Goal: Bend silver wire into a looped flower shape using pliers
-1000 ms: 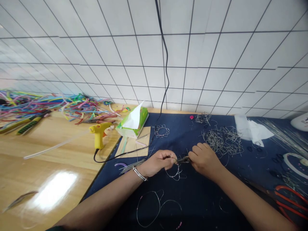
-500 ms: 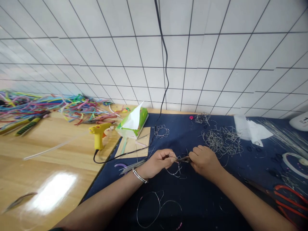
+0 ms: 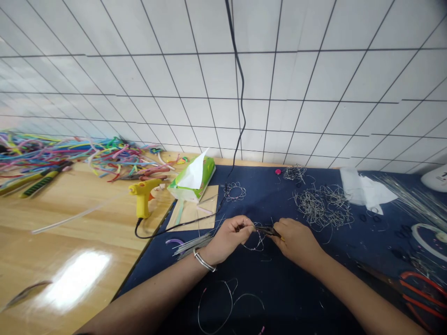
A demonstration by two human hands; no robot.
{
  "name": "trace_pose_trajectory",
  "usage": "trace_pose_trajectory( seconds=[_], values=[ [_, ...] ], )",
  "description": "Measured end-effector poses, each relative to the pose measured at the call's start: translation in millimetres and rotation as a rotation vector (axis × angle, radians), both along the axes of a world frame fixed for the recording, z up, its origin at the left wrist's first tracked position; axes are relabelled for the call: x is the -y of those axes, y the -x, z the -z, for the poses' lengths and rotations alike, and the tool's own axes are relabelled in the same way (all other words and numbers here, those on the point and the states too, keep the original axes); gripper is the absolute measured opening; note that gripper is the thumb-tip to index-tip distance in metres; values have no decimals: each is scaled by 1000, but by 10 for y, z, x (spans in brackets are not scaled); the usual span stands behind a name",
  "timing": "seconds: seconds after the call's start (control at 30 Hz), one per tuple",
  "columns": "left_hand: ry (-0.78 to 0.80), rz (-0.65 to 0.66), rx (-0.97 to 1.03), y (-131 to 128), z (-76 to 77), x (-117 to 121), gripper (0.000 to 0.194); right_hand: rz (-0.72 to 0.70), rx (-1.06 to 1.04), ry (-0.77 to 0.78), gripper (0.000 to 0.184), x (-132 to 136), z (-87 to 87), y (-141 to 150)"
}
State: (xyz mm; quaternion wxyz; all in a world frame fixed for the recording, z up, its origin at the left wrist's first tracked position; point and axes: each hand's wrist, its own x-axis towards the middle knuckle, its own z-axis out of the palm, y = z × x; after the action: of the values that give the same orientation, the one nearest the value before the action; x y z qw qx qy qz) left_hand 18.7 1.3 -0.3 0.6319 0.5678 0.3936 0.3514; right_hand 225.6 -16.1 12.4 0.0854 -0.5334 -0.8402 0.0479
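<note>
My left hand (image 3: 233, 237), with a silver bangle on its wrist, pinches a thin wire piece (image 3: 257, 244) bent into loops. Closed around the yellow-ended handles of a pair of pliers (image 3: 267, 231) is my right hand (image 3: 295, 239). The pliers' dark jaws point left and meet the wire close to my left fingertips; their exact grip on it is too small to make out. Below my hands, thin wire loops (image 3: 232, 302) with small pink bits lie on the dark blue cloth (image 3: 279, 284). A flower-shaped wire ring (image 3: 234, 191) rests farther back.
At the left are a yellow glue gun (image 3: 142, 197), a green tissue pack (image 3: 195, 179) and colourful pipe cleaners (image 3: 115, 158). Tangled wire (image 3: 323, 207) lies behind my right hand. Red-handled scissors (image 3: 419, 293) are at the right. A black cord (image 3: 240, 93) hangs down the tiled wall.
My right hand has tilted and shifted slightly, with more of the pliers showing. The looped wire has turned a little. My left hand keeps its pinch almost in place.
</note>
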Motion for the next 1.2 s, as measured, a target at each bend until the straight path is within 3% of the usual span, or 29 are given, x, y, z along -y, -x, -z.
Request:
trace_pose_trajectory(
  seconds=[0.33,0.77,1.07,1.2],
  values=[
    [-27,-24,7,-11,-55,-1,19,-21,84,-219,9,-12,-39,3],
    [11,27,-15,-13,-32,10,21,-27,136,-293,12,16,-64,22],
    [-323,-1,-274,8,-108,-16,14,-32,77,-227,11,12,-74,2],
    [-365,0,-302,22,-92,-31,14,-46,101,-227,8,-6,-50,-27]
  ],
)
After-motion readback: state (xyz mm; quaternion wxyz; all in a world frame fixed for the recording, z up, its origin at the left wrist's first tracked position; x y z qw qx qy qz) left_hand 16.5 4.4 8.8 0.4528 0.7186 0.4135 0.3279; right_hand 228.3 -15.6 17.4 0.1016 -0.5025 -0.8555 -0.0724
